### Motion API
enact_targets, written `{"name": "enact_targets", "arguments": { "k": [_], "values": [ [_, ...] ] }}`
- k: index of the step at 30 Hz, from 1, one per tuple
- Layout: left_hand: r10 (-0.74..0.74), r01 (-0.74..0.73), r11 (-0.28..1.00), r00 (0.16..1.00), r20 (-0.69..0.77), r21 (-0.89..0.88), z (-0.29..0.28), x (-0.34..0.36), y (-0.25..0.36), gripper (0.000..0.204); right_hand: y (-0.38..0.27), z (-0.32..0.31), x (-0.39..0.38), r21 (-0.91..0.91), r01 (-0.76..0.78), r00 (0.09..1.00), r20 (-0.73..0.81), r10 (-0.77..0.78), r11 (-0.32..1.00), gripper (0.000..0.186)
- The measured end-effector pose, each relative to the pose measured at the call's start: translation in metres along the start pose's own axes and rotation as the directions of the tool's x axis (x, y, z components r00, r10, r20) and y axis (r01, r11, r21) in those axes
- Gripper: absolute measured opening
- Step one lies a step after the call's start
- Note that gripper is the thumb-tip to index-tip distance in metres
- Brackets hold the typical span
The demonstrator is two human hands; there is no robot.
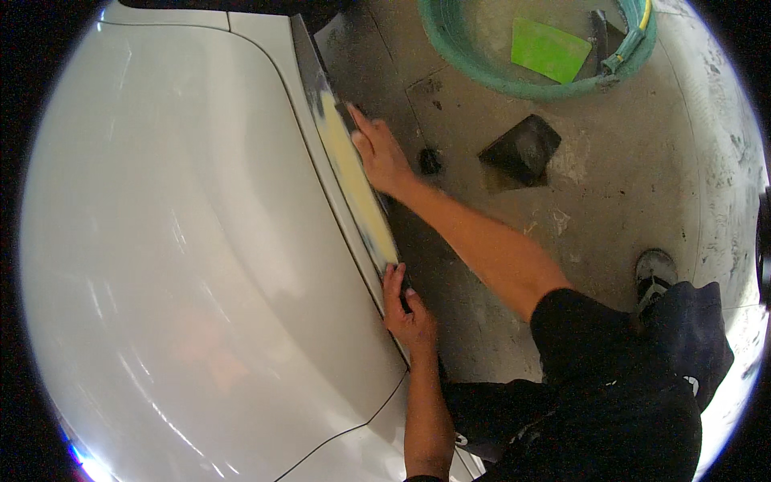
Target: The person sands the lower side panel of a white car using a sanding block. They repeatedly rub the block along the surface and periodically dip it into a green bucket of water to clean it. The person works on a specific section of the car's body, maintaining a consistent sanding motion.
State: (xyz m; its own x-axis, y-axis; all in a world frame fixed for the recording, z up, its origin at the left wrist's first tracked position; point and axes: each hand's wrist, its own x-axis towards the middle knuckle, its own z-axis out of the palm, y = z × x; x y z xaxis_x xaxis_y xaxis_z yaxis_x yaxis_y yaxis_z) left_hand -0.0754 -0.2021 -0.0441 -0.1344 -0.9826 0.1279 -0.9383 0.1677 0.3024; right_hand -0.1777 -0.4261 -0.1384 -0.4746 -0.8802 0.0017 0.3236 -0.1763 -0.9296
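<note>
A white car body panel (201, 185) fills the left side. Along its right edge runs a pale yellow patch, like filler (351, 173). My right hand (381, 158) is closed at the upper part of this patch, gripping a dark narrow block, like a long sanding block (345, 116). Lower down, my left hand (410, 320) has its fingertips on the panel edge at the patch's bottom end. Its thumb lies against a dark piece that looks like the same block's other end. Most of the block is hidden behind the edge and my hands.
On the floor at top right stands a green tub (438, 40) with a bright green sheet (550, 50) and a hose end (626, 52) in it. A dark square sheet (522, 150) and a small black object (430, 161) lie nearby. My shoe (656, 273) is at right.
</note>
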Motion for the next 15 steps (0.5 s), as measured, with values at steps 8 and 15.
{"name": "enact_targets", "arguments": {
  "k": [8,15],
  "values": [
    [0.026,-0.027,0.998,0.999,-0.019,-0.051,-0.001,-0.009,0.001,0.034,0.011,0.007,0.026,-0.076,0.078,0.995,-0.063,-0.082,0.994,0.047],
    [0.021,-0.021,0.999,1.0,-0.007,-0.034,0.0,-0.005,0.006,0.033,0.014,0.001,-0.058,0.038,0.095,0.994,-0.055,-0.092,0.995,0.047]
  ]
}}
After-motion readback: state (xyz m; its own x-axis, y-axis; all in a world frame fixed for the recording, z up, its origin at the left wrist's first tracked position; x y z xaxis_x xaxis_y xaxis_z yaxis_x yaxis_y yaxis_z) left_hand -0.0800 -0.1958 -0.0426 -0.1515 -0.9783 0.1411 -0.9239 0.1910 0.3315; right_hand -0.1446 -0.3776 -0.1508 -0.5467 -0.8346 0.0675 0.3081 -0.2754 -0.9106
